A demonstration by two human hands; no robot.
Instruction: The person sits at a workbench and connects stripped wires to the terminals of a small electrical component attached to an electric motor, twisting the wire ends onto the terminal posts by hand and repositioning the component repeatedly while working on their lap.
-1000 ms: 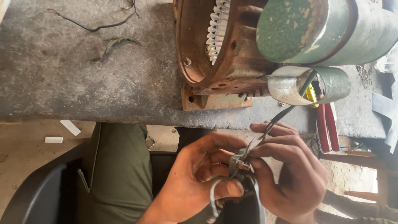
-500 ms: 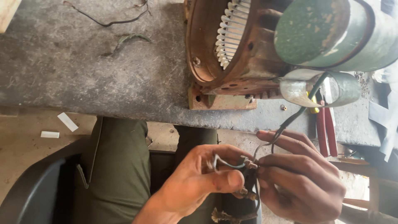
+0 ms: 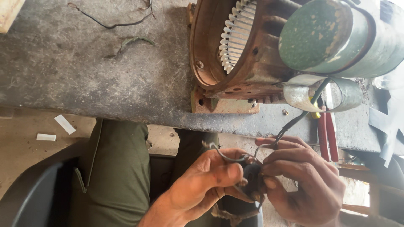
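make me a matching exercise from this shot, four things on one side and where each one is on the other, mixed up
Things:
1. rusty motor housing
2. red-handled pliers
3. small dark part
4. loose black wire

Places:
A. pinched between the left hand and right hand
B. on the grey bench, far left, away from the motor
C. standing on the bench, its open end showing pale slots
D. lying at the bench edge below the green cylinder

Pairs: 1-C, 2-D, 3-A, 4-B

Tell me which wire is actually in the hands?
The dark wire from the small cylinder; the two wire scraps lie loose on the bench.
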